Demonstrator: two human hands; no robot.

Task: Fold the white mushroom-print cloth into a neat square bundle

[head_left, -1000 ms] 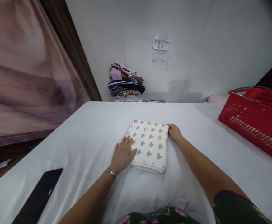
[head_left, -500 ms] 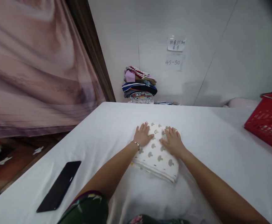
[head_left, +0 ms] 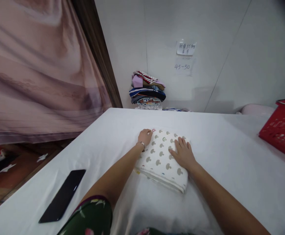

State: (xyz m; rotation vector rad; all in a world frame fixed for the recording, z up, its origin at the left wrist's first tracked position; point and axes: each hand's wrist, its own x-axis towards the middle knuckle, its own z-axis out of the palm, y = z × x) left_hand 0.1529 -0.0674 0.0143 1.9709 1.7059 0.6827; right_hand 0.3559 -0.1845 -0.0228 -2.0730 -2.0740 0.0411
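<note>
A folded white cloth [head_left: 160, 160] with grey mushroom-like prints lies on the white-covered table. My left hand [head_left: 145, 135], with a bracelet at its wrist, is at the cloth's far left corner. Its fingers are curled and pinch the edge there, beside a small red print; the fingertips are partly hidden. My right hand [head_left: 184, 153] rests flat on the cloth's right side, fingers stretched out. The cloth's near edge shows several layers.
A black phone [head_left: 63, 195] lies on the table's left side. At the right edge stands a red plastic basket [head_left: 283, 130]. Beyond the far table edge is a stack of folded clothes [head_left: 147, 89] against the wall. A pink curtain [head_left: 39, 71] hangs on the left.
My left hand has gone from lying flat on the cloth to its far left corner, fingers now curled. My right hand has shifted slightly toward me and stays flat.
</note>
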